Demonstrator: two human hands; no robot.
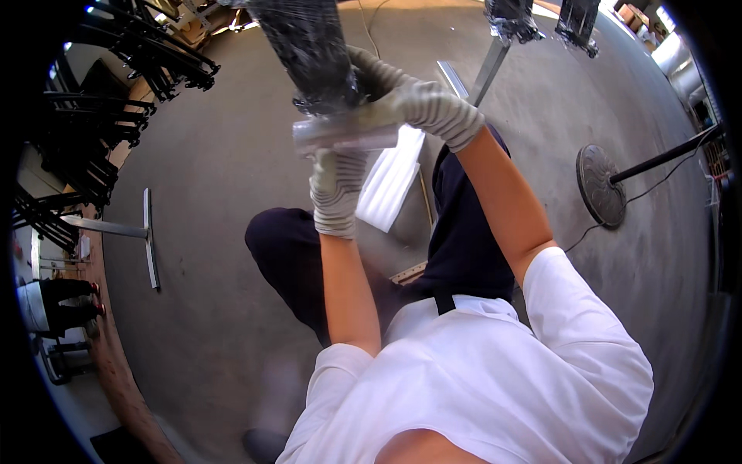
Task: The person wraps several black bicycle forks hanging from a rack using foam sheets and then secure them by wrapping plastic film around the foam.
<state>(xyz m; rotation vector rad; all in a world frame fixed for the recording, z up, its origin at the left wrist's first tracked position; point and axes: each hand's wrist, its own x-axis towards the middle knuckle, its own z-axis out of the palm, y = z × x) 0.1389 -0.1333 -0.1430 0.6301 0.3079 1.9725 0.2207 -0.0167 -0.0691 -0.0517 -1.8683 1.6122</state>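
A black, bar-like piece (305, 54) wrapped in clear plastic film hangs down from the top of view. Just below its end is a blurred roll of clear stretch film (344, 137), held crosswise. My left hand (338, 182), in a striped light work glove, is closed around the roll from below. My right hand (413, 102), gloved alike, comes in from the right, closed at the roll's right part and against the wrapped piece. Some of its fingers are hidden or smeared. Under the roll, a white foam sheet (390, 182) lies between my legs.
Two more film-wrapped black ends (512, 19) show at top right, one on a metal leg (491, 69). A round stand base (600, 185) with a pole and cable is at right. A T-shaped metal piece (148, 232) lies left, near stacked black frames (85, 131). Another person (58, 305) stands far left.
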